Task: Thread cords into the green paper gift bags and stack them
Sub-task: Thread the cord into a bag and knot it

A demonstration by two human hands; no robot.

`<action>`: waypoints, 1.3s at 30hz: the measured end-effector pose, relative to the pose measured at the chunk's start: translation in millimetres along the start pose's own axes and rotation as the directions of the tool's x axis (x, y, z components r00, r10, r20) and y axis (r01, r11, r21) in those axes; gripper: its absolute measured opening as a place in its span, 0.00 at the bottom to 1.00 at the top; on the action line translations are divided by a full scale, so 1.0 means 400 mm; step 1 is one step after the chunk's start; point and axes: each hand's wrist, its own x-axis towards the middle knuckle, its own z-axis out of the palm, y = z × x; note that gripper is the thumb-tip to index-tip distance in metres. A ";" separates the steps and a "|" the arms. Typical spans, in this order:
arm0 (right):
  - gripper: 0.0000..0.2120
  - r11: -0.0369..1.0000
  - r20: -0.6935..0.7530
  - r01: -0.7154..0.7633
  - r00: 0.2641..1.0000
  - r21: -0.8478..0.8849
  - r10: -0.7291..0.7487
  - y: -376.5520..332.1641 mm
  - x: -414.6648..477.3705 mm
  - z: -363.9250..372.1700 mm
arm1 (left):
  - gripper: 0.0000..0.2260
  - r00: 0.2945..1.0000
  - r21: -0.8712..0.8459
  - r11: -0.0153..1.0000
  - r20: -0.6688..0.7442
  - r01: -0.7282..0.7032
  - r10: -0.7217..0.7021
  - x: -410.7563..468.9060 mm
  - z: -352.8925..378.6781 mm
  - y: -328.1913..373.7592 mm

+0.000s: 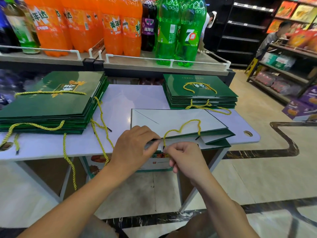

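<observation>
left hand (135,146): fingers curled, thumb and forefinger pinch the near top edge of the bag (180,120), just left of where the cord meets that edge.
right hand (186,158): fingers curled, thumb and forefinger pinch the dark-tipped end of the cord (182,128) right at the bag edge; other fingers tucked in.
hands: close together, just apart, over the near edge of the table (130,97).
bag: lies flat at the table's near right, mouth toward the person, white inside face up, green side folds showing at its right end.
cord: yellow twisted rope. One end enters the bag edge on the right, the loop arches over the white face, and the other end drops to the right hand.
loose cords (101,121): several yellow ones left of the left hand, between the bag and the left stack, some hanging over the table's near edge.
left stack (51,103): flat green bags with gold print, far left of the table, one cord lying across the top, more trailing from the front.
right stack (197,94): flat green bags just behind the bag, a cord loop on top, loops hanging out the front.
box (154,162): printed carton under the table, partly hidden by the hands.
shelf (154,64): behind the table, with orange bottles (116,26) and green bottles (181,31) standing on it.
person (274,36): far right background, beside racks of goods.
</observation>
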 end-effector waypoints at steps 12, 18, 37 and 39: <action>0.07 0.551 0.101 0.351 0.896 -0.757 -0.432 -0.138 0.005 -0.134 | 0.19 0.954 -0.104 0.977 0.256 0.185 -0.153 0.046 -0.050 -0.002; 0.07 0.149 0.539 0.591 0.794 -0.793 -0.283 -0.138 0.222 -0.179 | 0.28 0.782 0.129 0.985 0.599 0.115 -0.170 0.085 -0.036 -0.016; 0.21 0.356 0.453 0.536 0.842 -0.766 -0.293 -0.189 0.316 -0.131 | 0.39 0.711 0.209 0.978 0.686 0.007 -0.152 0.081 -0.031 -0.023; 0.26 0.233 0.397 0.484 0.854 -0.843 -0.337 -0.149 0.336 -0.110 | 0.40 0.709 0.213 0.977 0.689 0.002 -0.152 0.081 -0.031 -0.022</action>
